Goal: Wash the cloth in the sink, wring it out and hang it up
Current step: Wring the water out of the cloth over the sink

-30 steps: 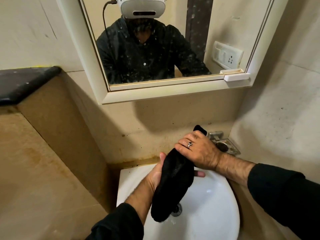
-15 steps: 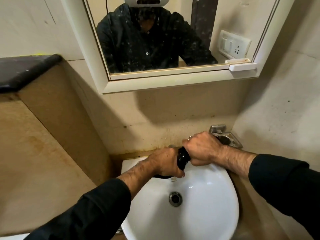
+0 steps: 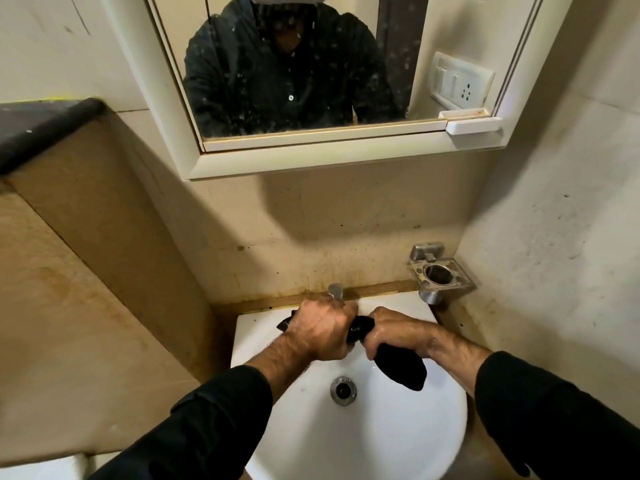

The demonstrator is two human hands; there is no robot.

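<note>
Fingers [image 3: 341, 342] round cloth [image 3: 401, 367] above sink [image 3: 433, 438]

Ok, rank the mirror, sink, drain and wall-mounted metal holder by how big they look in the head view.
1. mirror, cut off at the top.
2. sink, a close second, partly covered by the arms.
3. metal holder.
4. drain.

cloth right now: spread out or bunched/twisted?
Bunched and twisted. The black cloth is gripped between the left hand and right hand over the sink, only short ends sticking out.
</note>
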